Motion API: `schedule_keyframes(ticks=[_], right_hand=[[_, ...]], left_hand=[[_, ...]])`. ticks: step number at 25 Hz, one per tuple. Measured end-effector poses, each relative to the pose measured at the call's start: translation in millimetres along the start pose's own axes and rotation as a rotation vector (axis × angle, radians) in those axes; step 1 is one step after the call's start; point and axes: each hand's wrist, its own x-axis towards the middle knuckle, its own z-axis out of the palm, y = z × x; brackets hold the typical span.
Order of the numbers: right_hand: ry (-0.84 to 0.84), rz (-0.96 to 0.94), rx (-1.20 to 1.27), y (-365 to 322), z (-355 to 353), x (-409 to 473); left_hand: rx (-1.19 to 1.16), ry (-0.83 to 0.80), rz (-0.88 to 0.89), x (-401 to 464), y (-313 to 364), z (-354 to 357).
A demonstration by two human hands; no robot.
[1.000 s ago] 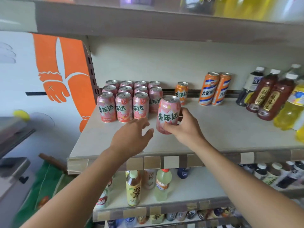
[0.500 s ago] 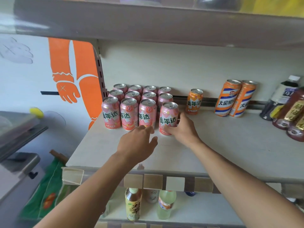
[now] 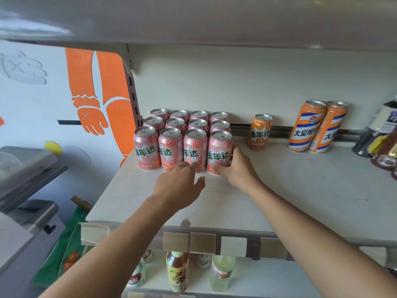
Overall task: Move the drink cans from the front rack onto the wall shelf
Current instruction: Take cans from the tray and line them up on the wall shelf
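While the right hand (image 3: 237, 168) grasps the upright pink can (image 3: 219, 152) at its eleven o'clock, the left hand (image 3: 179, 188) hovers released, nearer at seven.

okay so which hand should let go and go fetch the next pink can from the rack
Probably the left hand: it hovers with relaxed fingers, gripping nothing. The right hand is wrapped round the front-right pink can, standing on the shelf.
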Motion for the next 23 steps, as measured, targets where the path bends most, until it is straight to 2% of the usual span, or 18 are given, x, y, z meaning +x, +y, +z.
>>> schedule_keyframes(ticks=[6,11,14,17,23], right_hand=[[-0.065,0.061,-0.104,-3.4,-8.6,-10.3],[-0.018,-0.053,-0.546,-19.8,-34.6,-62.8],[0.015,-0.083,-0.649,-35.8,-51.6,-110.9],[0.065,-0.042,-0.698,-47.9,-69.8,-160.3],[0.199,0.169,-0.811,-40.9,-118.5,-272.5]], left_hand=[[0.011,-0.003,0.049,-3.9,3.8,-11.6],[-0.02,0.034,0.111,-18.8,4.4,-26.4],[-0.119,0.044,0.199,-34.4,18.8,-29.5],[-0.212,0.045,0.316,-49.4,45.9,-31.2],[-0.302,-0.056,0.547,-91.5,116.8,-13.5]])
